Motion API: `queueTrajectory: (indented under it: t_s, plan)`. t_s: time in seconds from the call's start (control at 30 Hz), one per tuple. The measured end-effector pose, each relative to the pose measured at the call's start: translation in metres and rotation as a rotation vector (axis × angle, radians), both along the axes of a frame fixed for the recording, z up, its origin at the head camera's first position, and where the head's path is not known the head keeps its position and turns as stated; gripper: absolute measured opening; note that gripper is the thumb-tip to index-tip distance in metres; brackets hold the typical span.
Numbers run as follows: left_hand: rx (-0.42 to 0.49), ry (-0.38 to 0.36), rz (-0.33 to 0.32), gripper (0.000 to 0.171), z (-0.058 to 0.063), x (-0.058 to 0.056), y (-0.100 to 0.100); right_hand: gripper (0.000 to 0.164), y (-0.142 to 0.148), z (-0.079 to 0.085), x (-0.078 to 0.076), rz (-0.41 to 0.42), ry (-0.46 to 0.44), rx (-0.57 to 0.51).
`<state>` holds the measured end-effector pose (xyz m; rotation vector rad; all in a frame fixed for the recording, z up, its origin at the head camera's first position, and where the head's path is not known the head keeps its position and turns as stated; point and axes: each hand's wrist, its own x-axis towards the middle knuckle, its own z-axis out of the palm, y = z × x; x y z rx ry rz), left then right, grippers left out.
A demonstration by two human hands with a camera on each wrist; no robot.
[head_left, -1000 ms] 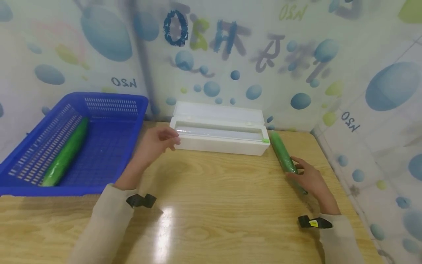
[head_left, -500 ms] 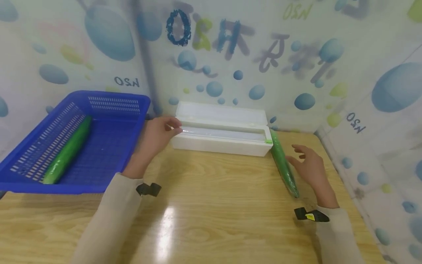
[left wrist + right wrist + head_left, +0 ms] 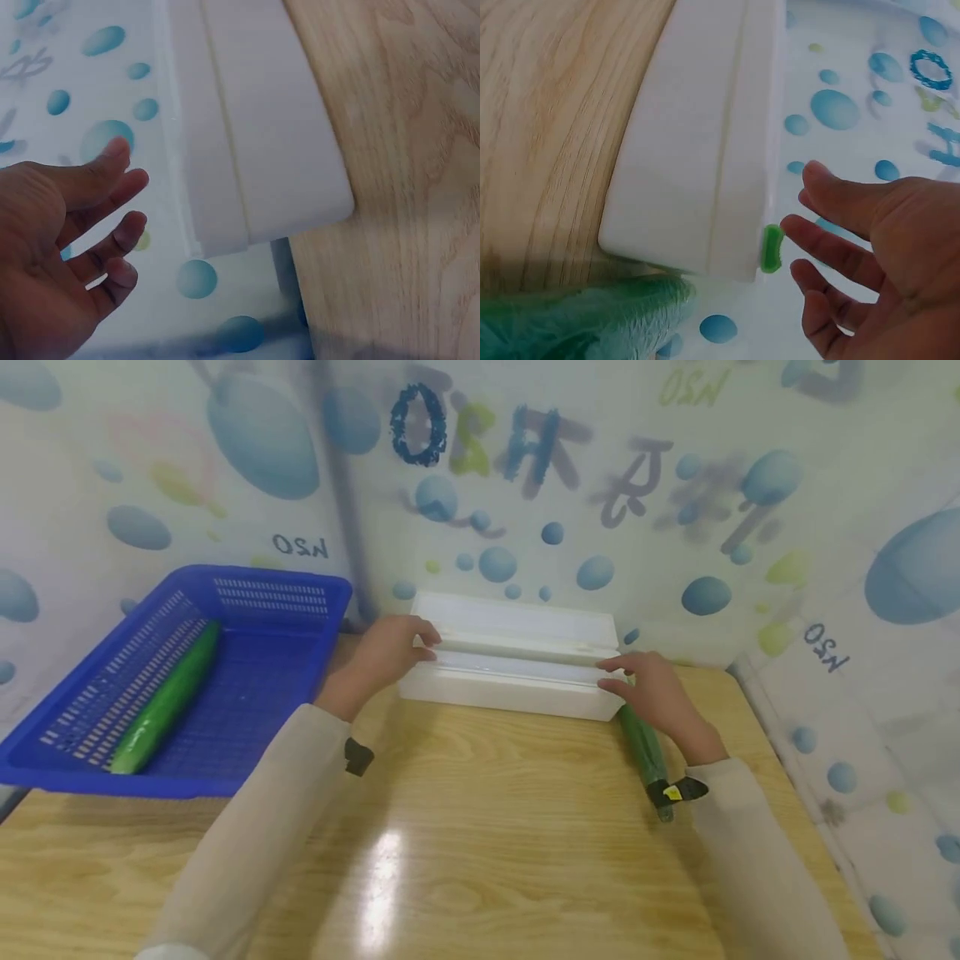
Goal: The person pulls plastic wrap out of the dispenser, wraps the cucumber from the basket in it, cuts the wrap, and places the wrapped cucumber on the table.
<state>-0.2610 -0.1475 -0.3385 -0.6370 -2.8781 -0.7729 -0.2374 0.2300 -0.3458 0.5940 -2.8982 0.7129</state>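
Right hand (image 3: 652, 693) is off the cucumber (image 3: 645, 747): gripping it 1 s ago, just beside it at 0.5 s, now at the box's (image 3: 510, 693) right end, fingertips over the slot. Cucumber now lies free, angled a bit differently, partly hidden under that wrist. Hand also covers most of the green clip (image 3: 772, 248) in head view. Left hand (image 3: 390, 652) is further in over the box's left end.

Here's a long white plastic box (image 3: 510, 696), its tab (image 3: 772, 249) bright green. Blue and lime spots (image 3: 498, 565) pattern the pale wall (image 3: 637, 556).
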Motion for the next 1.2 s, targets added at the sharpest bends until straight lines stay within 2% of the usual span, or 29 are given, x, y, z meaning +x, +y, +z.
queueTrajectory:
  t_s: [0.1,0.27,0.47,0.57,0.77,1.0,1.13,1.2]
  plan:
    - [-0.039,-0.013,-0.015,0.018,-0.001,-0.005,0.001,0.03,0.0,0.0,-0.008,0.015,-0.037,0.033]
    - [-0.064,-0.063,-0.002,0.02,-0.001,-0.01,-0.001,0.026,0.001,-0.004,-0.019,0.038,-0.073,0.044]
    - [-0.106,-0.116,0.022,0.02,-0.005,-0.014,-0.003,0.017,0.0,-0.011,-0.029,0.054,-0.019,0.046]
    - [-0.121,-0.096,0.013,0.018,-0.01,-0.017,-0.003,0.014,-0.002,-0.011,-0.031,0.05,-0.003,0.062]
    - [-0.155,0.023,-0.041,0.015,-0.019,-0.021,0.002,0.014,-0.002,-0.014,-0.031,0.02,-0.003,0.061]
    - [-0.119,0.033,0.022,0.018,-0.014,-0.018,0.009,0.018,-0.003,-0.016,-0.031,-0.016,0.093,-0.038]
    - [-0.073,0.037,0.051,0.011,-0.02,-0.021,0.013,0.019,-0.006,-0.017,-0.031,-0.069,0.125,-0.074]
    - [-0.073,0.036,0.036,0.019,-0.023,-0.023,0.017,0.019,-0.006,-0.017,-0.03,-0.097,0.13,-0.091]
